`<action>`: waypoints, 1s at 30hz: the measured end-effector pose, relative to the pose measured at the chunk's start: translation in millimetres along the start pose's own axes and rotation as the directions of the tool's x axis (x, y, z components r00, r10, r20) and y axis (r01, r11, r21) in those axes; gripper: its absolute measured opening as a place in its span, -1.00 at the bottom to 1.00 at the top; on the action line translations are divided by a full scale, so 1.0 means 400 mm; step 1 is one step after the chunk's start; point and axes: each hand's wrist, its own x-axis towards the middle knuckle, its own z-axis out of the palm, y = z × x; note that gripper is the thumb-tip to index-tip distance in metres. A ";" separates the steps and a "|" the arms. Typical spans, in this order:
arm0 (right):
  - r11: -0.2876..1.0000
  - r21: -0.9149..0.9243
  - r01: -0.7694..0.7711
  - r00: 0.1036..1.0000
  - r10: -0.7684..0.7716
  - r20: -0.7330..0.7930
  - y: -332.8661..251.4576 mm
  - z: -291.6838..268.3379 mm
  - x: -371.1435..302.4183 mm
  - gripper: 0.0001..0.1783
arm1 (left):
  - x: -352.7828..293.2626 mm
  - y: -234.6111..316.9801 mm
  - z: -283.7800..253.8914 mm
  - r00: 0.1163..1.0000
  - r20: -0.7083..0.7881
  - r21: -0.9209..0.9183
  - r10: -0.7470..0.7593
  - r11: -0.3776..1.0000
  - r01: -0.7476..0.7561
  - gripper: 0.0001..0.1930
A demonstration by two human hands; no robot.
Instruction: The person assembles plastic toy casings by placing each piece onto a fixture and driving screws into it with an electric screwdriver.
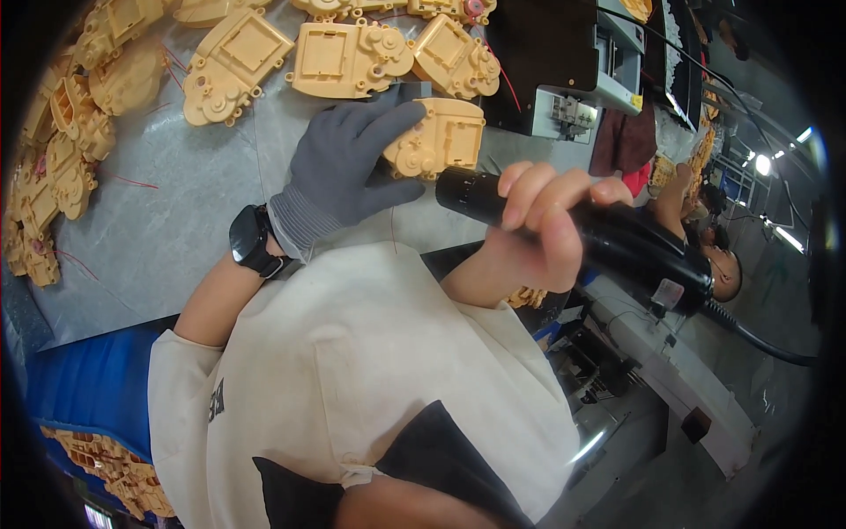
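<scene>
The left hand [339,163], in a gray knit glove, grips a small yellow plastic case [454,132] near the front of a row of similar cases [348,57]. Its fingers reach over the left part of the case, and the thumb lies below it. A black watch [254,240] sits on the left wrist.

The right hand [546,216] is bare and closed around a black power tool [648,256], held slanting with its narrow nose up and to the left. The nose is just beside the lower edge of the held case; whether the two touch cannot be told. A black cord [767,348] runs from the tool's back end.

More yellow cases [57,167] lie heaped along the left side of the gray table [211,194], with thin red wires [132,182] among them. Beyond the right hand are a machine [568,115] with metal parts and a dark red cloth [626,141]. At lower left, a blue bin [92,370] stands near more yellow parts [115,467]. Another person [727,273] is at the far right.
</scene>
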 end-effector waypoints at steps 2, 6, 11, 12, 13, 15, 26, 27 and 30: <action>1.000 -0.027 -0.015 1.000 0.015 0.022 -0.003 0.002 0.004 -0.54 | -0.002 -0.001 0.001 1.000 -0.003 0.001 0.004 1.000 -0.004 -0.26; 0.998 -0.069 -0.005 0.999 0.009 0.053 -0.002 0.027 0.000 -0.53 | -0.010 -0.009 0.006 0.999 0.048 0.027 -0.007 1.000 0.006 -0.23; 0.974 -0.227 -0.002 0.989 0.036 0.143 -0.008 0.082 0.009 -0.50 | -0.011 -0.011 0.007 0.998 0.063 -0.009 -0.018 1.000 0.019 -0.23; 0.960 -0.279 -0.028 0.993 0.058 0.101 -0.007 0.089 0.009 -0.50 | -0.012 -0.011 0.008 0.996 0.080 -0.027 -0.039 0.999 0.041 -0.21; 0.960 -0.277 -0.035 0.992 0.067 0.109 -0.006 0.090 0.011 -0.50 | -0.013 -0.011 0.008 0.996 0.072 -0.028 -0.049 0.998 0.051 -0.21; 0.950 -0.309 -0.049 0.985 0.097 0.141 -0.001 0.087 0.016 -0.49 | -0.014 -0.012 0.007 0.997 0.064 -0.011 -0.050 0.999 0.050 -0.21; 0.954 -0.300 -0.026 0.956 0.112 0.273 0.010 0.067 0.019 -0.51 | -0.009 -0.012 0.008 0.998 0.054 -0.094 -0.044 0.994 0.049 -0.25; 0.955 -0.297 -0.007 0.958 0.092 0.272 0.013 0.073 0.014 -0.52 | -0.007 -0.011 0.010 0.997 0.058 -0.085 -0.042 0.995 0.047 -0.25; 0.940 -0.340 0.023 0.939 0.096 0.331 0.016 0.084 0.013 -0.54 | -0.015 -0.014 0.009 0.997 0.052 -0.057 -0.061 0.996 0.064 -0.25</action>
